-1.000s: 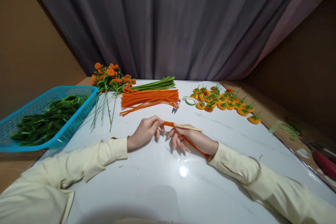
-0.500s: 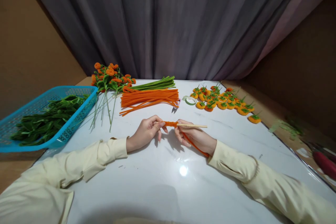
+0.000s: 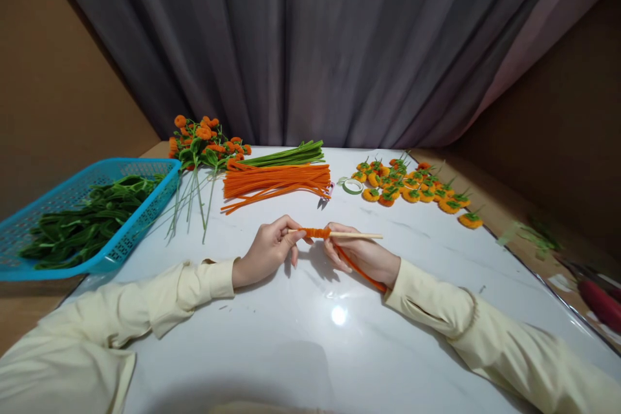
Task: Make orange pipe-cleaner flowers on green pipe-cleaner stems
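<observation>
A thin wooden stick [image 3: 361, 235] lies level between my hands, with an orange pipe cleaner [image 3: 316, 233] coiled tightly around its middle. My left hand [image 3: 272, 248] is closed, thumb and fingers pinching the stick at the left end of the coil. At the coil's right end, my right hand [image 3: 361, 255] is closed on the pipe cleaner, whose loose tail runs under the palm toward the wrist. The stick's right end pokes out above that hand. Beyond my hands lies a bundle of straight orange pipe cleaners [image 3: 276, 182].
Green stems [image 3: 291, 154] and orange flowers [image 3: 204, 134] lie at the back. A blue basket [image 3: 172, 174] of green leaves stands left. Small scissors [image 3: 324, 199], a tape roll [image 3: 352, 186] and several yellow-orange flower heads [image 3: 411, 195] lie right. Pliers [image 3: 599, 301] sit at the far right.
My left hand has shifted slightly left, and a short end of the stick now shows at its fingers. The coil looks slightly longer. My right hand has barely moved.
</observation>
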{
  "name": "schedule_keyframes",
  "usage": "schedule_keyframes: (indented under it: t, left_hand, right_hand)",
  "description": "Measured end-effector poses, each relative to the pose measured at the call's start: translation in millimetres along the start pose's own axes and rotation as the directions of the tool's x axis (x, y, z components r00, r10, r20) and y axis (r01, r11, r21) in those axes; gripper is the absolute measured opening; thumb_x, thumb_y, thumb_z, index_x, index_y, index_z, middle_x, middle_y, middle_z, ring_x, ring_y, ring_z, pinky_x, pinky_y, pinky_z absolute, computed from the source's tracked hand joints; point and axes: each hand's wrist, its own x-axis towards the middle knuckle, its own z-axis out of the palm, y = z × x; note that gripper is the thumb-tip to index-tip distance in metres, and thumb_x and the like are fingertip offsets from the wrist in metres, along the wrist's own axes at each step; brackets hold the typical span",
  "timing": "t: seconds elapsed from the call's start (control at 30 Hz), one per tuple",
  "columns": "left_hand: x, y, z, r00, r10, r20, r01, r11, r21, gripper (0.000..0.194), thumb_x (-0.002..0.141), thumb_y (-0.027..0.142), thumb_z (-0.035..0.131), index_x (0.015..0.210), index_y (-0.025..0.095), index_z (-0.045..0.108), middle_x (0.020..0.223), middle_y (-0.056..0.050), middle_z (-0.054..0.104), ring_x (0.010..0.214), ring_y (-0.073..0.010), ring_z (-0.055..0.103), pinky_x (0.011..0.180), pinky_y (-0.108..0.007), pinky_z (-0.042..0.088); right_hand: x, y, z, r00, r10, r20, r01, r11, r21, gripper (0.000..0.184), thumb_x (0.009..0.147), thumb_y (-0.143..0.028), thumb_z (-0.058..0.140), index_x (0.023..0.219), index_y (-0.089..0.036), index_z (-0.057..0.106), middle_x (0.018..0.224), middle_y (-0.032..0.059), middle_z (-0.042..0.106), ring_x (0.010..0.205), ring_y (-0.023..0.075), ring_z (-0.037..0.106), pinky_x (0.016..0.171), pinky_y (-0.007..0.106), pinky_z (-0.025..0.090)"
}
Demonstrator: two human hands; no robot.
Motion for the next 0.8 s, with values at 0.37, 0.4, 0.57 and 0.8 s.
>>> schedule_keyframes:
  t: [0.37,0.4,0.57,0.8]
  left_hand:
    - [-4.7,-2.8,-2.1,0.954,0.298,-0.038,-0.266,0.895,0.358,0.01,0.089,0.02,0.047,0.088,0.014,0.055,0.049,0.004,0.059,0.042,-0.0082,0.055,0.045,-0.016,0.044]
    - [-3.7,-2.4,-2.5,0.942,0.333,-0.047,-0.291,0.875,0.387,0.01,0.088,0.019,0.047,0.088,0.014,0.056,0.051,0.004,0.06,0.042,-0.0079,0.056,0.045,-0.016,0.044]
    - [7.1,-1.8,-10.2,0.821,0.57,-0.028,-0.451,0.678,0.581,0.009,0.087,0.014,0.047,0.086,0.015,0.057,0.063,0.0,0.067,0.045,-0.0073,0.058,0.046,-0.016,0.044]
    - [20.7,1.6,-23.5,0.715,0.668,0.204,-0.595,0.429,0.679,0.011,0.086,0.01,0.045,0.09,0.015,0.054,0.061,0.0,0.065,0.046,-0.0097,0.059,0.048,-0.019,0.044]
  right_hand:
    - [0.3,-1.8,2.4,0.999,0.04,-0.007,-0.04,0.999,-0.012,0.024,0.08,-0.031,0.062,0.067,-0.015,0.048,0.051,-0.0022,0.057,0.034,0.0046,0.043,0.032,0.015,0.029]
    - [0.2,-2.3,3.4,0.998,0.055,-0.01,-0.055,0.998,-0.025,0.024,0.08,-0.031,0.061,0.067,-0.015,0.049,0.052,-0.0016,0.058,0.034,0.005,0.045,0.031,0.014,0.029]
    - [1.7,-2.8,5.5,0.985,0.172,-0.029,-0.173,0.984,-0.033,0.027,0.087,-0.038,0.053,0.077,-0.013,0.054,0.052,0.0008,0.06,0.036,0.0064,0.048,0.029,0.013,0.03]
    - [4.7,-1.7,4.4,0.98,0.198,-0.012,-0.198,0.98,-0.031,0.03,0.089,-0.041,0.049,0.078,-0.013,0.053,0.051,0.003,0.063,0.031,0.0061,0.045,0.027,0.013,0.029]
